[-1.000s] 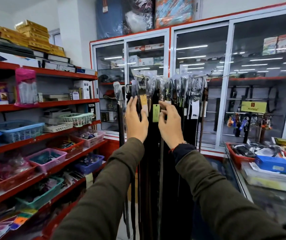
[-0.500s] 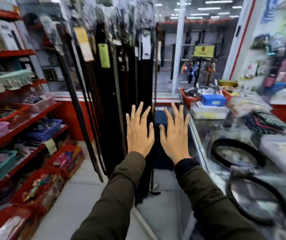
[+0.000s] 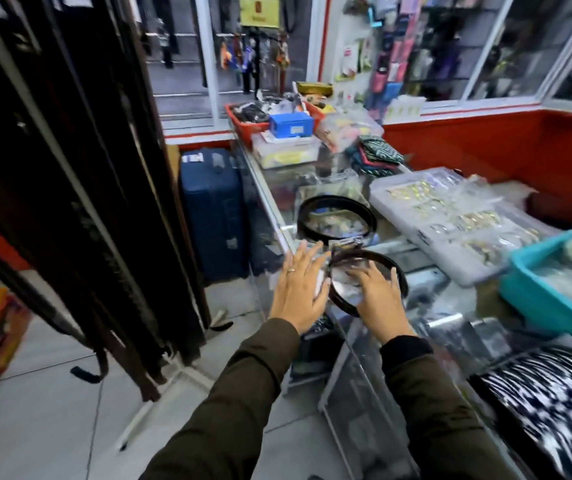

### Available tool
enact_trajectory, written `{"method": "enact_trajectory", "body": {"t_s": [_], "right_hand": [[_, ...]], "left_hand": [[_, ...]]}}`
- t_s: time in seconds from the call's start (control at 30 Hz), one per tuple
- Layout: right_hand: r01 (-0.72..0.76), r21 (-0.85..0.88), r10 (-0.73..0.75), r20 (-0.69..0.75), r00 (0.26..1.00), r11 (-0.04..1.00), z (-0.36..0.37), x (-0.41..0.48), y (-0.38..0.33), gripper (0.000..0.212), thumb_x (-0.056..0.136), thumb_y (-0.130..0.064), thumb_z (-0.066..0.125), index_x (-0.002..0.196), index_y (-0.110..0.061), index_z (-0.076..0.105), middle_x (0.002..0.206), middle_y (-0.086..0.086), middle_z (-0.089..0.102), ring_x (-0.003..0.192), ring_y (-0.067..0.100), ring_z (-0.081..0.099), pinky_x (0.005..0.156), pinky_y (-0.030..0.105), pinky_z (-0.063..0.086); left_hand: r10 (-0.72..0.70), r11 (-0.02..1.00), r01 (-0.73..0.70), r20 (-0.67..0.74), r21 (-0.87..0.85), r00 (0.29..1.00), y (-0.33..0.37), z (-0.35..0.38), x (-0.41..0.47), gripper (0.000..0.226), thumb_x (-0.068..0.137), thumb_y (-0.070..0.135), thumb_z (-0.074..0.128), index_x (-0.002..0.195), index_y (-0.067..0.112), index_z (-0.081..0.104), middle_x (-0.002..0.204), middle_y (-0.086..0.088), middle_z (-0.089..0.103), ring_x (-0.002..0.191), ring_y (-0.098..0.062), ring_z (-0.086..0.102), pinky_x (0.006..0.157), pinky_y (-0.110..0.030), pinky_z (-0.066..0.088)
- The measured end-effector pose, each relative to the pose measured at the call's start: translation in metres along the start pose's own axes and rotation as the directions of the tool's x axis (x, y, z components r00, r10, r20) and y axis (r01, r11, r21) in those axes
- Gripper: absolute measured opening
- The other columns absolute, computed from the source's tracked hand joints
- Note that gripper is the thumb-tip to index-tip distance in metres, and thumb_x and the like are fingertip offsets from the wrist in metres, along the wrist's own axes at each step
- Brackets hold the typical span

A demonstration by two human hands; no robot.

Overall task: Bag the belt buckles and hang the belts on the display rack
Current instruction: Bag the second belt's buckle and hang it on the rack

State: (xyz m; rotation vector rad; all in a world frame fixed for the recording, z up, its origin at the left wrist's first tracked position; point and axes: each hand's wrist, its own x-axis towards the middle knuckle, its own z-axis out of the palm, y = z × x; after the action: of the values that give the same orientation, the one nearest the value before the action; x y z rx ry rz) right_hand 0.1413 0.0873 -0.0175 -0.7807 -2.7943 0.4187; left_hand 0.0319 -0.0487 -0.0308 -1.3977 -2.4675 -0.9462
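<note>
Two coiled black belts lie on the glass counter (image 3: 270, 199): a near belt (image 3: 341, 299) and a far belt (image 3: 336, 206) behind it. A buckle (image 3: 346, 243) shows between them. My right hand (image 3: 376, 296) hovers over the near coil, fingers spread and curled down onto it. Just left of that coil, over the counter's edge, my left hand (image 3: 298, 289) is open and flat, with a ring on one finger. Many dark belts hang from the display rack (image 3: 80, 174) at the left, their tips near the floor.
A blue suitcase (image 3: 213, 213) stands between the rack and the counter. On the counter are clear boxes of small packets (image 3: 450, 216), a teal tray (image 3: 551, 296), a red basket (image 3: 243, 124) and a blue box (image 3: 291, 123). A black-and-white patterned item (image 3: 547, 407) lies near right.
My view swung right and down from the hanging belts to the counter. Both hands left the rack and came down to the near coiled belt.
</note>
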Motion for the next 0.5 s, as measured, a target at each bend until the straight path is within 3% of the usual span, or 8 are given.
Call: {"method": "enact_trajectory", "body": {"t_s": [0.13,0.27,0.37,0.5], "right_hand": [[-0.033,0.072,0.022,0.143,0.989,0.997,-0.019,-0.006,0.047,0.051,0.081,0.002,0.064,0.13,-0.013,0.066,0.137,0.01,0.065,0.138,0.028,0.052,0.114,0.039,0.033],[-0.048,0.077,0.029,0.227,0.974,0.996,-0.03,-0.007,0.064,0.05,0.072,0.011,0.058,0.113,-0.009,0.077,0.112,0.018,0.077,0.111,0.033,0.07,0.096,0.041,0.054],[-0.021,0.083,0.002,0.216,0.976,0.996,-0.032,-0.009,0.065,0.042,0.073,0.01,0.061,0.104,-0.012,0.08,0.101,0.016,0.08,0.102,0.032,0.074,0.091,0.038,0.057],[0.036,0.009,-0.037,0.218,0.975,0.999,-0.033,-0.01,0.063,0.034,0.08,-0.005,0.071,0.109,-0.019,0.08,0.108,0.009,0.08,0.11,0.03,0.069,0.099,0.037,0.051]], "left_hand": [[0.051,0.994,-0.023,0.264,-0.109,0.963,0.03,0.038,-0.004,0.074,0.094,0.067,0.037,0.15,0.019,0.041,0.157,-0.001,0.043,0.151,-0.02,0.028,0.127,-0.044,0.015],[0.033,0.996,-0.065,0.439,0.057,0.898,0.052,0.061,-0.005,0.091,0.08,0.084,0.04,0.143,0.019,0.05,0.14,-0.007,0.059,0.13,-0.027,0.052,0.119,-0.044,0.03],[0.044,0.986,-0.106,0.412,0.129,0.91,0.057,0.065,-0.004,0.065,0.087,0.063,0.053,0.133,0.018,0.057,0.129,-0.007,0.065,0.121,-0.028,0.057,0.114,-0.04,0.031],[0.045,0.994,-0.077,0.362,0.072,0.931,0.052,0.054,-0.004,0.043,0.09,0.035,0.059,0.13,0.02,0.062,0.124,-0.005,0.07,0.118,-0.028,0.06,0.107,-0.036,0.035]]}}
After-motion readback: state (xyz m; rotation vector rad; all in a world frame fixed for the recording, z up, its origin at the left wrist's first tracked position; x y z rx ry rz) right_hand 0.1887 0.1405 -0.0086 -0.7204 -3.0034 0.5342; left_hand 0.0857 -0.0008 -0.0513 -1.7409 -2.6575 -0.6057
